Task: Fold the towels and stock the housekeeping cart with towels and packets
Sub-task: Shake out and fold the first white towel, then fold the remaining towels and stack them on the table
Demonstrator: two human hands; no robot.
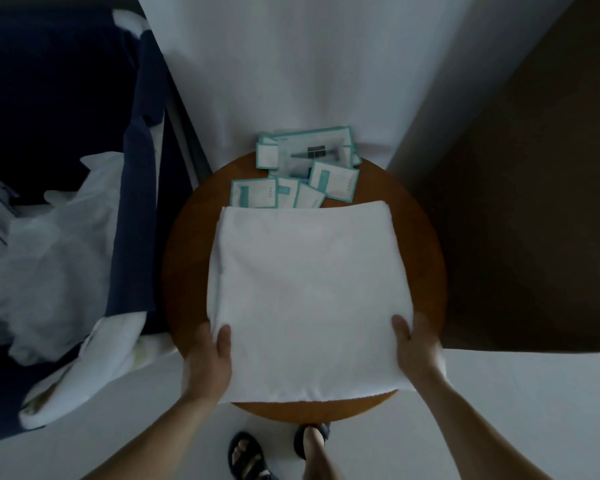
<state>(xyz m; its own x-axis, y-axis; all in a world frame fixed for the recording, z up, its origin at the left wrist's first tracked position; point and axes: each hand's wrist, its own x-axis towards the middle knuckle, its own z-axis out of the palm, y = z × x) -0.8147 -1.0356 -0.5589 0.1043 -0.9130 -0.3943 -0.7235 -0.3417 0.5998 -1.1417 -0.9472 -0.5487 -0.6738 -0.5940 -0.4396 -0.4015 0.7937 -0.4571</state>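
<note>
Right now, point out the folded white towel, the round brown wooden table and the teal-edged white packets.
folded white towel (309, 292): head view, middle of its top face.
round brown wooden table (426, 258): head view, bare top near the right rim.
teal-edged white packets (333, 181): head view, face of one packet.

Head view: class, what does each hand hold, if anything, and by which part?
The folded white towel: left hand grips its near left edge, right hand its near right edge.

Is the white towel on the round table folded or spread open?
Folded: the towel is a compact rectangle with a thick rounded far edge; left hand and right hand hold its near corners.
</note>
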